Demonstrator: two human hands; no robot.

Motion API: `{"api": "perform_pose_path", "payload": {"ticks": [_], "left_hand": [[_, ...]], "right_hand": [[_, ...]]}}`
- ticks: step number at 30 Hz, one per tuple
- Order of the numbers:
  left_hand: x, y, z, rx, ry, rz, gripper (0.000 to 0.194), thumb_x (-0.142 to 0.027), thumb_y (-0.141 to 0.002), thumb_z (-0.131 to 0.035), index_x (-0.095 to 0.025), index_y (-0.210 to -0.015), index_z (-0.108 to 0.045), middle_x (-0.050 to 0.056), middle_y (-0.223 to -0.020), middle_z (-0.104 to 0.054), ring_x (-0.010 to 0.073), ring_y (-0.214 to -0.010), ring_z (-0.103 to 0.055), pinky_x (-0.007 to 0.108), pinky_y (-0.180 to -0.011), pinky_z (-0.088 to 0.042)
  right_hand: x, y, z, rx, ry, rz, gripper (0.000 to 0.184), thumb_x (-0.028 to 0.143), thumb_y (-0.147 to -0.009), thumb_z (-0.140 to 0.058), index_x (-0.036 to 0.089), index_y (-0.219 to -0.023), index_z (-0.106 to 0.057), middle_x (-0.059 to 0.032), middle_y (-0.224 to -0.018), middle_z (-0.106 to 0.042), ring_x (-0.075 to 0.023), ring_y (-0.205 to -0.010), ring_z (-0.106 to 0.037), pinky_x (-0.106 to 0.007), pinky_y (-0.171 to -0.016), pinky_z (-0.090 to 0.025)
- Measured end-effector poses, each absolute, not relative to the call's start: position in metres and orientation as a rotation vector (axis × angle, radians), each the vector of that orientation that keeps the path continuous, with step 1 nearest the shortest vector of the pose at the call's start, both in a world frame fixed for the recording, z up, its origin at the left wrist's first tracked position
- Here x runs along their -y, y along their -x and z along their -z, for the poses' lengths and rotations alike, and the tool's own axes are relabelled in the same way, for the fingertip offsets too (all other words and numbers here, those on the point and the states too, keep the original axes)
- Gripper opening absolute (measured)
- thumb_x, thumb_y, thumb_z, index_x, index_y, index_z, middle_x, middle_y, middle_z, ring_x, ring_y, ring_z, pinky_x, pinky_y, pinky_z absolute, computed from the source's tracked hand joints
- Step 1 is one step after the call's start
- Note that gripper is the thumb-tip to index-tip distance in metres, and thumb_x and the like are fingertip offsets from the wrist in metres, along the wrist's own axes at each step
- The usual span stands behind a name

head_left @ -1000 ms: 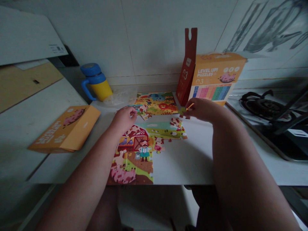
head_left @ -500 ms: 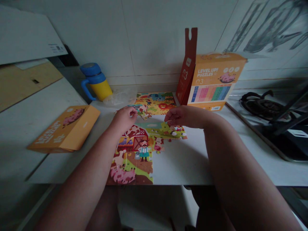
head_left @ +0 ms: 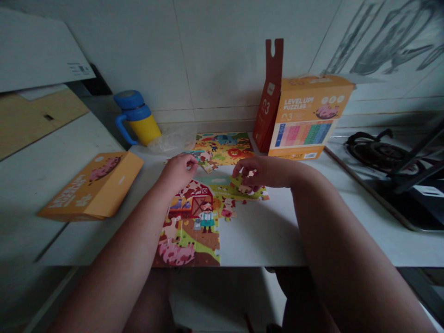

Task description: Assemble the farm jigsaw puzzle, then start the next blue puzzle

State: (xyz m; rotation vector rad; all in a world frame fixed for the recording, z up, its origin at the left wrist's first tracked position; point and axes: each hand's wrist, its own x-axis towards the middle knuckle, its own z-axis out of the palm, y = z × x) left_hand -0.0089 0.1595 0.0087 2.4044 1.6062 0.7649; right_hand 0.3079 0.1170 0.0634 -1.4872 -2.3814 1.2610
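Note:
A partly assembled farm puzzle (head_left: 204, 240) lies on the white table, showing a red barn, a farmer and pigs. My right hand (head_left: 258, 172) is over its upper right part, fingers curled and pinching a green puzzle piece (head_left: 243, 186) with some pink and white on it. The piece is partly hidden by the fingers. Left of it, my left hand (head_left: 178, 171) is closed, thumb and finger together at the puzzle's upper left; whatever they hold is hidden. Just beyond its fingertips lie loose puzzle pieces (head_left: 208, 166). A cow piece (head_left: 228, 209) is at the farm puzzle's right edge.
Behind lies a yellow animal puzzle (head_left: 229, 147). An orange puzzle box (head_left: 308, 118) stands open at the back right, another orange box (head_left: 92, 185) lies left. A blue and yellow jug (head_left: 140, 118) and clear plastic bag (head_left: 175, 140) are back left. A gas stove (head_left: 385, 157) is right.
My right hand has shifted slightly left and down, its fingers bending more, and the green piece between them shows more plainly. My left hand has stayed in place.

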Motion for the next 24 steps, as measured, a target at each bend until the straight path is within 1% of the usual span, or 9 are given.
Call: {"api": "perform_pose_path", "payload": {"ticks": [2, 6, 9, 12, 16, 19, 22, 24], "left_hand": [[-0.159, 0.009, -0.009, -1.606, -2.411, -0.766, 0.013, -0.026, -0.093, -0.064, -0.022, -0.099, -0.075, 0.01, -0.107, -0.08, 0.0273, -0.099, -0.075, 0.041, -0.094, -0.058], [-0.159, 0.009, -0.009, -1.607, -2.415, -0.772, 0.012, -0.025, -0.093, -0.065, -0.022, -0.098, -0.075, 0.009, -0.107, -0.081, 0.0275, -0.1, -0.075, 0.041, -0.096, -0.058], [-0.159, 0.008, -0.009, -1.613, -2.407, -0.761, 0.012, -0.025, -0.093, -0.065, -0.022, -0.099, -0.076, 0.009, -0.108, -0.081, 0.0269, -0.1, -0.075, 0.04, -0.096, -0.057], [-0.158, 0.008, -0.011, -1.649, -2.404, -0.74, 0.014, -0.024, -0.094, -0.064, -0.021, -0.1, -0.076, 0.009, -0.109, -0.081, 0.0262, -0.102, -0.074, 0.038, -0.097, -0.057], [-0.159, 0.011, -0.013, -1.765, -2.373, -0.734, 0.017, -0.021, -0.096, -0.062, -0.022, -0.102, -0.078, 0.008, -0.113, -0.081, 0.0258, -0.106, -0.074, 0.036, -0.1, -0.056], [-0.163, 0.02, -0.017, -1.941, -2.258, -0.783, 0.023, -0.017, -0.096, -0.059, -0.023, -0.105, -0.079, 0.006, -0.112, -0.082, 0.0249, -0.105, -0.075, 0.034, -0.097, -0.056], [-0.168, 0.036, -0.025, -2.146, -2.064, -0.891, 0.035, -0.006, -0.091, -0.054, -0.021, -0.111, -0.079, 0.005, -0.11, -0.082, 0.0238, -0.103, -0.076, 0.032, -0.091, -0.057], [-0.17, 0.048, -0.03, -2.267, -1.967, -0.952, 0.041, -0.002, -0.087, -0.053, -0.02, -0.113, -0.079, 0.005, -0.11, -0.082, 0.0238, -0.104, -0.076, 0.031, -0.092, -0.057]], "right_hand": [[-0.118, -0.306, -0.061, 2.362, 1.537, -1.216, 0.037, 0.037, -0.091, -0.075, 0.027, -0.126, -0.068, -0.0057, -0.106, -0.082, -0.02, -0.083, -0.077, -0.027, -0.067, -0.056], [-0.12, -0.304, -0.058, 2.342, 1.571, -1.1, 0.049, 0.041, -0.089, -0.079, 0.028, -0.133, -0.061, -0.0062, -0.117, -0.081, -0.0187, -0.082, -0.076, -0.026, -0.065, -0.055], [-0.119, -0.304, -0.062, 2.381, 1.557, -1.133, 0.044, 0.038, -0.091, -0.076, 0.027, -0.132, -0.064, -0.0066, -0.12, -0.08, -0.0183, -0.084, -0.075, -0.026, -0.066, -0.054], [-0.119, -0.305, -0.065, 2.509, 1.547, -1.044, 0.038, 0.034, -0.091, -0.073, 0.028, -0.128, -0.069, -0.0051, -0.116, -0.081, -0.0193, -0.087, -0.075, -0.027, -0.069, -0.052], [-0.123, -0.312, -0.064, 2.57, 1.576, -0.996, 0.036, 0.028, -0.09, -0.071, 0.028, -0.126, -0.073, -0.0042, -0.109, -0.082, -0.0208, -0.089, -0.075, -0.028, -0.069, -0.05], [-0.126, -0.319, -0.061, 2.55, 1.697, -0.903, 0.034, 0.023, -0.088, -0.071, 0.026, -0.122, -0.076, -0.0048, -0.101, -0.082, -0.0218, -0.087, -0.075, -0.028, -0.068, -0.049], [-0.127, -0.325, -0.061, 2.501, 1.828, -0.81, 0.033, 0.022, -0.088, -0.07, 0.025, -0.12, -0.078, -0.0052, -0.094, -0.082, -0.0217, -0.081, -0.074, -0.029, -0.066, -0.049], [-0.127, -0.327, -0.06, 2.479, 1.867, -0.757, 0.031, 0.023, -0.089, -0.07, 0.025, -0.118, -0.079, -0.0056, -0.095, -0.082, -0.0218, -0.081, -0.074, -0.029, -0.066, -0.05]]}}
